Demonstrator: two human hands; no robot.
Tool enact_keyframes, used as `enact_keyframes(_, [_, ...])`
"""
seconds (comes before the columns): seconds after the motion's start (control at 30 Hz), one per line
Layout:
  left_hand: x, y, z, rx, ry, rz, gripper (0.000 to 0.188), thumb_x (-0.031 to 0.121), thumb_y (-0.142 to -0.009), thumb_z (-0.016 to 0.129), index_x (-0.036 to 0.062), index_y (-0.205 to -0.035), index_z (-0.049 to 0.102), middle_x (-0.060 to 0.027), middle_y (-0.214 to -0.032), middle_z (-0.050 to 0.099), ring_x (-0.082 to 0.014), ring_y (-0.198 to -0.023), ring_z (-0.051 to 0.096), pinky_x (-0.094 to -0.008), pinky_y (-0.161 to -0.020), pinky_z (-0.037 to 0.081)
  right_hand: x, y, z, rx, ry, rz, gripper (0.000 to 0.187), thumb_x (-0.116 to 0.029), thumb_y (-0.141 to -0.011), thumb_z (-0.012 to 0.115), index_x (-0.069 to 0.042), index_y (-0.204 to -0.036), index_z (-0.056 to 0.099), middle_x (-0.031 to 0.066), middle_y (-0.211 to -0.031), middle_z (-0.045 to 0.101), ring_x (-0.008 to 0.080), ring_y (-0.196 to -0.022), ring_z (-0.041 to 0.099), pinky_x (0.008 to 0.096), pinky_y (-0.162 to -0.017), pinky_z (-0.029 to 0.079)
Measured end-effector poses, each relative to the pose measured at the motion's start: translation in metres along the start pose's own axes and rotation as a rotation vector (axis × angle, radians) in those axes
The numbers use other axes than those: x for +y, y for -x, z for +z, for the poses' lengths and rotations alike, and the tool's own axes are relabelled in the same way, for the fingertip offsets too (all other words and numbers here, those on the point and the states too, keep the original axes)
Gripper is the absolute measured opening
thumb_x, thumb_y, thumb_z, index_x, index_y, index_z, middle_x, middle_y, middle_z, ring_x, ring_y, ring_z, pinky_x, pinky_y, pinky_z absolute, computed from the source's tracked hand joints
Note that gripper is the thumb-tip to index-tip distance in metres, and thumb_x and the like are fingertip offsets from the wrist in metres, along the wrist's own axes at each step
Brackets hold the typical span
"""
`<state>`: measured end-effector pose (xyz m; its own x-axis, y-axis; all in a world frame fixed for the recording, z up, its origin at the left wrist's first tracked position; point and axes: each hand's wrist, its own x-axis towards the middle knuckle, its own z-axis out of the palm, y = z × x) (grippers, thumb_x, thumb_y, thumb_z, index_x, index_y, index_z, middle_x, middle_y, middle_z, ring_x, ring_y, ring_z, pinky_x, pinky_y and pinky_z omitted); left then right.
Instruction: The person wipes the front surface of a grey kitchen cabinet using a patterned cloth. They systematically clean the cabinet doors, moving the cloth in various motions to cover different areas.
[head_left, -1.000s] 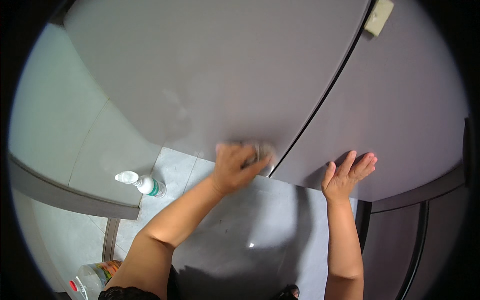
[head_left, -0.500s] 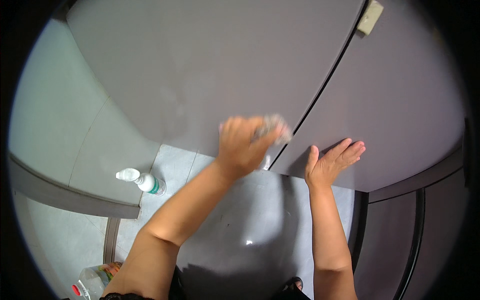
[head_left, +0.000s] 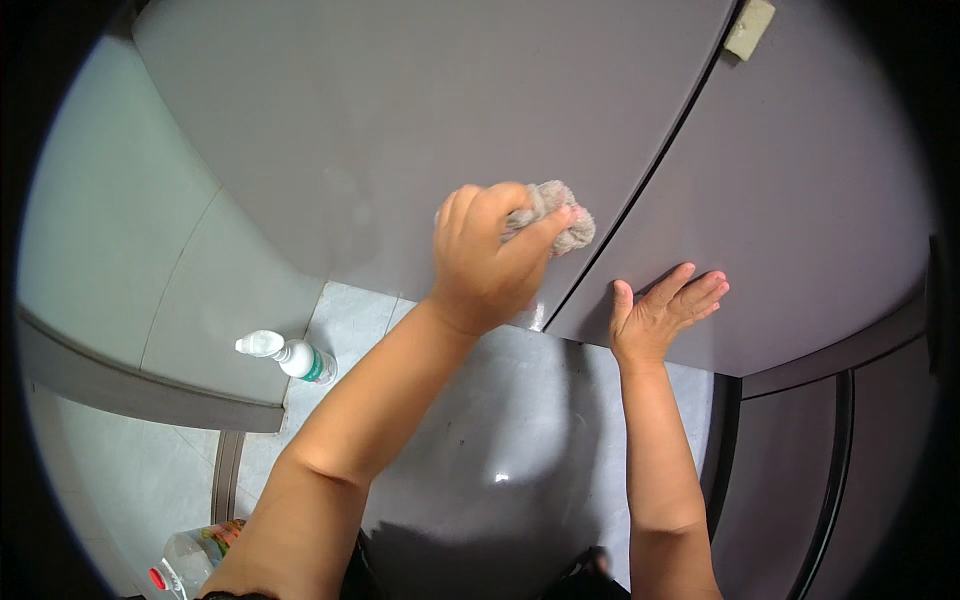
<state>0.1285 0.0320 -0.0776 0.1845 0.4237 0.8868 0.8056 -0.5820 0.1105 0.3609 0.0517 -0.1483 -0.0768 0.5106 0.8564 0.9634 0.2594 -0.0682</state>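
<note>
Cloth (head_left: 556, 214) sits bunched in left hand (head_left: 482, 255) grip against door (head_left: 400, 120).

Both forearms are bare; no sleeves, rings or watch show.

A white spray bottle (head_left: 288, 356) with a green band stands on the pale tiled floor (head_left: 350, 320) at the left, just beside the lower edge of a grey-green wall panel (head_left: 110, 250). Nearer, at the bottom left, a clear plastic bottle with a red cap (head_left: 185, 560) lies among some coloured packaging. High at the far right, a small cream-coloured block (head_left: 749, 27) sits on the grey surface. Down the right side runs a dark frame (head_left: 835, 470) with a narrow vertical gap.
</note>
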Motion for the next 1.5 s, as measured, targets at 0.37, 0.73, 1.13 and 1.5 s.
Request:
enact_keyframes(0.37, [0.010,0.071,0.041,-0.008,0.005,-0.084,0.022,0.008,-0.074,0.068,0.0161,-0.095,0.069,-0.0018,-0.091,0.061,-0.0227,-0.070,0.053,-0.0351,-0.058,0.039,0.001,-0.001,0.004,0.033,0.004,-0.017,0.090,-0.064,-0.096,0.034,-0.014,-0.155,-0.010,0.0205,-0.158,-0.022,0.0431,-0.144,-0.023,0.0697,-0.107,-0.011])
enact_keyframes(0.73, [0.018,0.072,0.045,0.054,-0.011,-0.090,0.017,0.007,-0.069,0.073,0.0103,-0.073,0.057,-0.0060,-0.078,0.053,-0.0244,-0.066,0.051,-0.0359,-0.053,0.040,0.003,0.002,0.008,0.036,0.003,-0.019,0.092,-0.066,-0.094,0.036,-0.014,-0.155,-0.010,0.0205,-0.158,-0.022,0.0432,-0.144,-0.024,0.0694,-0.106,-0.012])
enact_keyframes(1.13, [0.039,0.082,0.064,0.258,0.175,-0.612,0.015,0.004,-0.071,0.075,0.0076,-0.078,0.062,-0.0075,-0.087,0.056,-0.0234,-0.075,0.055,-0.0343,-0.063,0.046,0.001,0.002,0.004,0.020,-0.012,-0.007,0.093,-0.063,-0.094,0.041,-0.014,-0.155,-0.008,0.0223,-0.158,-0.021,0.0444,-0.144,-0.023,0.0699,-0.107,-0.010])
enact_keyframes(1.5, [0.069,0.060,0.072,0.357,0.436,-1.189,0.014,0.012,-0.078,0.074,0.0006,-0.077,0.066,-0.0091,-0.094,0.064,-0.0195,-0.089,0.061,-0.0323,-0.080,0.049,0.004,0.006,0.011,0.078,0.039,0.000,0.091,-0.069,-0.093,0.033,-0.016,-0.156,-0.005,0.0215,-0.159,-0.015,0.0442,-0.145,-0.017,0.0701,-0.108,-0.007])
